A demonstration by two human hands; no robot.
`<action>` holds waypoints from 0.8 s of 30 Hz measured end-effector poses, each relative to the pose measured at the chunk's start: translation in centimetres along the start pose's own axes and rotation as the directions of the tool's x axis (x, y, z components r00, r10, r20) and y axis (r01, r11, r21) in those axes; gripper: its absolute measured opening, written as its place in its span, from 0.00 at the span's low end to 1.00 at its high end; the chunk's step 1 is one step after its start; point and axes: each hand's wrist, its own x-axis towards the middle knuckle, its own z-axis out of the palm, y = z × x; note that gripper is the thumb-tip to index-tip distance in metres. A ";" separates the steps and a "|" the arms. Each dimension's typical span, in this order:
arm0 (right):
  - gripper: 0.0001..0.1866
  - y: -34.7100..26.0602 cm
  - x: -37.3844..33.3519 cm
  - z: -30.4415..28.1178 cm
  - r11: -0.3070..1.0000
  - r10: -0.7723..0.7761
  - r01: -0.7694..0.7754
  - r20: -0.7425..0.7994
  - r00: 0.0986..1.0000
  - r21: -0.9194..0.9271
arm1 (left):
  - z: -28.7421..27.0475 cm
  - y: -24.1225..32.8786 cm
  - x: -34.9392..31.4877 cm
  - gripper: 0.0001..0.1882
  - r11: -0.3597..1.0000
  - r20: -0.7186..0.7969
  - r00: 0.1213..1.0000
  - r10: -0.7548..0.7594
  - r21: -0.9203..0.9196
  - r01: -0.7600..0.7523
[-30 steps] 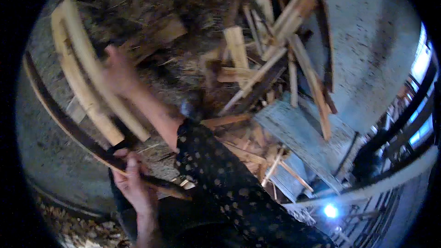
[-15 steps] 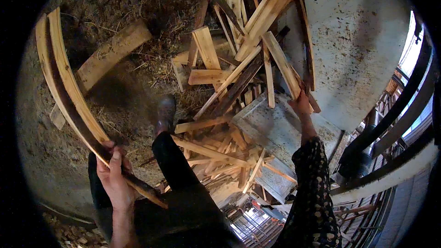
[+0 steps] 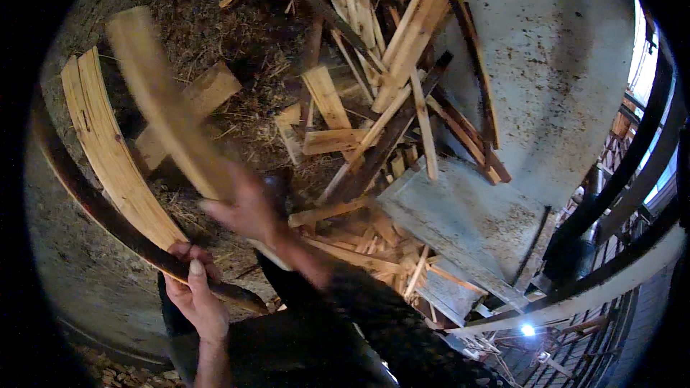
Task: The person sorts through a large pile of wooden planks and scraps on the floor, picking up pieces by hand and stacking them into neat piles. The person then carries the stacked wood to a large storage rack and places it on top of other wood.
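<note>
My left hand, at the lower left, is closed around the ends of long wooden slats. One is a pale slat; beside it runs a dark bark-edged strip, and both reach up and to the left. My right hand, smeared by motion, grips the lower part of another pale slat. That slat points up and left, just right of the ones in my left hand. Its lower end sticks out below my right hand.
A tangled pile of split wood lies from the top middle down to the centre. A pale, dirt-speckled panel stands to its right, with a grey board below. One flat plank rests on the straw-strewn ground behind the slats.
My right hand has swung from the pile on the right across to the left, bringing a pale slat off it. The slats in my left hand have spread apart.
</note>
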 end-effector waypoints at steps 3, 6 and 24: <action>0.27 1.4 5.6 10.7 0.972 -0.172 0.176 -0.041 0.984 0.153 | -0.5 0.0 0.2 0.13 0.999 -0.012 1.000 0.012 0.053 -0.011; 0.25 5.3 5.9 15.1 0.983 -0.167 0.155 0.137 0.976 0.099 | -0.5 -0.6 0.9 0.12 0.997 -0.026 0.999 -0.039 0.071 0.041; 0.25 4.2 15.3 -18.2 0.705 0.028 -0.113 -0.132 0.991 -0.701 | 1.8 -1.4 2.7 0.25 0.976 0.060 0.981 -0.185 -0.105 0.190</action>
